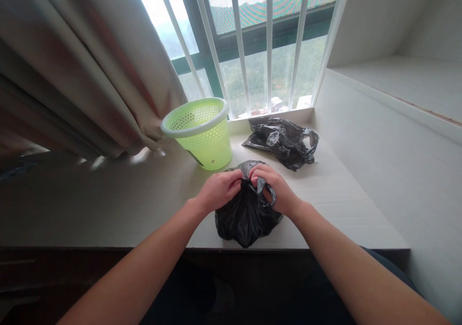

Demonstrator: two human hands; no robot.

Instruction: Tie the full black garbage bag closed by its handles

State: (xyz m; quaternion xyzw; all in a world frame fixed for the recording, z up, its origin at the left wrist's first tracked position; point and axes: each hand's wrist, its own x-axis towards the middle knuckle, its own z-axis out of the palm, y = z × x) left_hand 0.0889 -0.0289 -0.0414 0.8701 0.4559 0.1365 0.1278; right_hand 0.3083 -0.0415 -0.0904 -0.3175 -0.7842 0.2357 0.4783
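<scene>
At the near edge of the ledge, between the 2 hands, sits the bag, black and bulging. It lies right under the fingers, most of its bulk on their near side, so neither hand needs to reach: the left hand comes in from the left, the right hand from the right, and they draw close at its gathered neck. Both hands are closed, pinching the plastic on either side of the neck, with only a narrow gap between them. The bag looks roundish, with no clear long axis; its folds run from the neck toward the near edge, across the line joining the 2 hands. Neither hand is plainly nearer, though a loop of plastic hangs against the right; I cannot tell whether it goes round a finger. Beyond the left hand, on the far left, stands the basket, just past the bag. On the far right lies the loose bag, crumpled, apart from both hands, before the bars.
</scene>
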